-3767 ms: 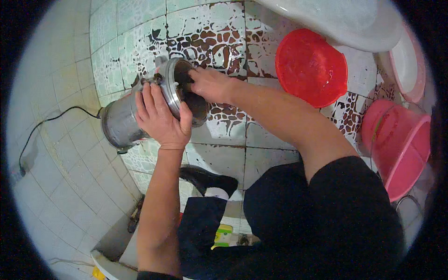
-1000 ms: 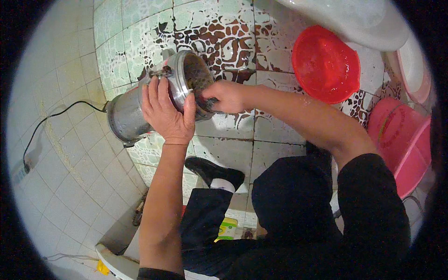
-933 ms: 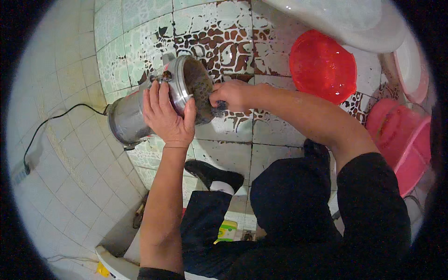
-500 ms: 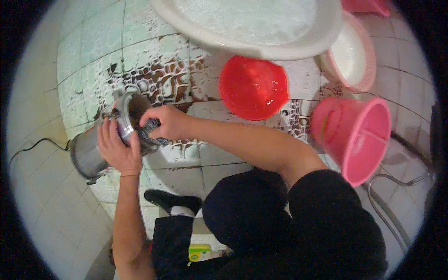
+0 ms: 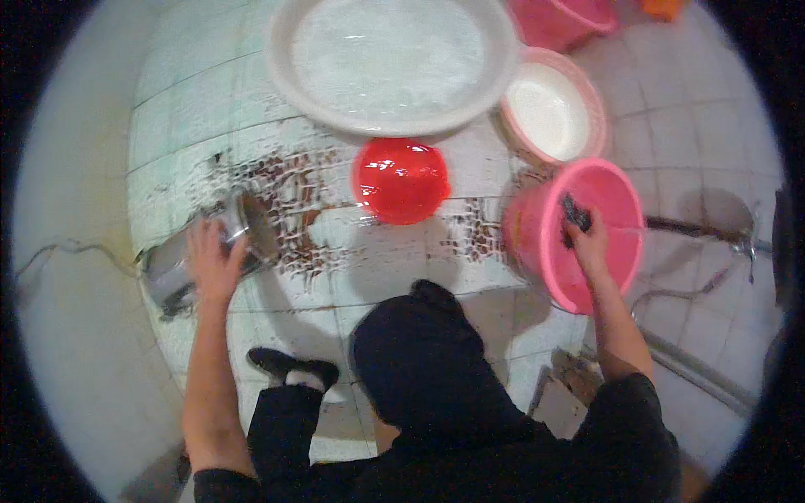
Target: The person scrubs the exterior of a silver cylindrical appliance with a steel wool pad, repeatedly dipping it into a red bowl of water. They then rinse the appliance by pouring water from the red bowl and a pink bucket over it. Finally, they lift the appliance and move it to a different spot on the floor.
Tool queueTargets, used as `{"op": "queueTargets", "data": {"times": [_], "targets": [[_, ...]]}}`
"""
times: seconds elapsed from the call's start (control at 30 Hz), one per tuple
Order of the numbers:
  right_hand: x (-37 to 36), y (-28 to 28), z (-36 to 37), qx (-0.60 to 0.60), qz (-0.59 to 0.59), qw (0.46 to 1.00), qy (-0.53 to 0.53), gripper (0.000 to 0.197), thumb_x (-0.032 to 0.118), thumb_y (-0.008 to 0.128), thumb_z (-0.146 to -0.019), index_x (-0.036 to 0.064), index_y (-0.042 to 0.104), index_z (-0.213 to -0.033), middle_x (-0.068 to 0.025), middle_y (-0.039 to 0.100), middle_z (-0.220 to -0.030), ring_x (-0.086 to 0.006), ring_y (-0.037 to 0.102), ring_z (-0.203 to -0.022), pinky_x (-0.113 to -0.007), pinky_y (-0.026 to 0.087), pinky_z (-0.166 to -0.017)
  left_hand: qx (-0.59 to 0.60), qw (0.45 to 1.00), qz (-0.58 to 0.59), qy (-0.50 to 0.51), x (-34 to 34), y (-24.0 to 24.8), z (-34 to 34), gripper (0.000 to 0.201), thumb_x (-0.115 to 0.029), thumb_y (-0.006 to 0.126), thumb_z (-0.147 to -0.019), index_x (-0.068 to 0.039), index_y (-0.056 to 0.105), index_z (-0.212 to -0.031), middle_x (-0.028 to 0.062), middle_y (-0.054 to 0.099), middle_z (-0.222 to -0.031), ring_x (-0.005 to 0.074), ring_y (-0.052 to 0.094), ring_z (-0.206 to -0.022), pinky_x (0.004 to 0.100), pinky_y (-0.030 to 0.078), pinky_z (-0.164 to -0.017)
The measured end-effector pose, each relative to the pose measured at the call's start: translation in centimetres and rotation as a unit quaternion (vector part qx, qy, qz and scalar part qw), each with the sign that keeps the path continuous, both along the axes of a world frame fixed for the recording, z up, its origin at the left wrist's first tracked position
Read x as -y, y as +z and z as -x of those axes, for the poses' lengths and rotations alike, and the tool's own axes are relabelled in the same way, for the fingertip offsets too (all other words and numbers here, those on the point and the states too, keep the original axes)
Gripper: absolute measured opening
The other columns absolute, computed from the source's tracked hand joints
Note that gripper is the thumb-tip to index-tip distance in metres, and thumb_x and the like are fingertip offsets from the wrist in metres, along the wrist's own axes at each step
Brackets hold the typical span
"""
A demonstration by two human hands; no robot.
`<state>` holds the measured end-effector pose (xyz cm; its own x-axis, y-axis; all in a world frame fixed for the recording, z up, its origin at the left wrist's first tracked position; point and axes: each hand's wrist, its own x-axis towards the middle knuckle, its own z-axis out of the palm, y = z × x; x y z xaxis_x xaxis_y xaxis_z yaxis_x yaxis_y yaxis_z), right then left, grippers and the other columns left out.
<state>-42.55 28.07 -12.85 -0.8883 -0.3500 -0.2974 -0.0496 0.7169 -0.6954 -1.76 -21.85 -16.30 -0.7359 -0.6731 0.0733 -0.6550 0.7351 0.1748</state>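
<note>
At the left, a grey metal cylindrical pot (image 5: pixel 168 260) lies on its side on the wet tiles, its round mouth facing right. My left hand (image 5: pixel 215 258) grips its upper side near the rim, fingers spread over the metal. On the right, my right hand (image 5: pixel 587 243) reaches into the mouth of a pink bucket (image 5: pixel 633 205), closed around a dark steel wool scourer (image 5: pixel 575 214). The pot and the scourer are well apart. A thin stream of water (image 5: pixel 625 227) runs from the right toward the bucket.
A red basin (image 5: pixel 402 184) stands mid-floor, below a large white tub (image 5: pixel 289 92) of water. A pink basin (image 5: pixel 511 117) with whitish liquid and another pink container (image 5: pixel 570 25) stand behind the bucket. Dark grime and suds streak the tiles. A tap (image 5: pixel 742 243) is far right.
My right hand has moved from the pot's mouth rightward to the pink bucket, carrying the scourer. My left hand stays on the pot. The view has shifted, and water now streams toward the bucket.
</note>
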Motion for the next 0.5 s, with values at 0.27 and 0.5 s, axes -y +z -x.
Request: {"op": "queueTargets", "data": {"times": [0.27,0.5], "targets": [[-9.4,-4.7,5.0,-0.125,0.065,0.977,0.162,0.039,0.012,0.054,-0.091,-0.0036,0.05,-0.127,-0.0164,0.059,-0.12,-0.0272,0.056,-0.109,-0.036,0.043,-0.097,-0.062,0.996,-0.016,0.059,-10.2,9.9,0.8,0.05,-0.037,0.065,-0.08,-0.01,0.056,-0.121,0.0154,0.049,-0.13,0.0368,0.041,-0.125,0.0553,0.031,-0.1],[5.9,7.4,4.7,-0.211,0.246,0.918,0.226,0.047,0.009,0.057,-0.089,-0.0033,0.044,-0.132,-0.0195,0.053,-0.128,-0.0292,0.054,-0.115,-0.036,0.042,-0.098,-0.253,0.962,-0.098,-0.029,-16.7,17.6,2.8,0.058,-0.019,0.067,-0.075,-0.009,0.047,-0.129,0.0175,0.05,-0.123,0.0379,0.052,-0.11,0.0483,0.045,-0.088]]}}
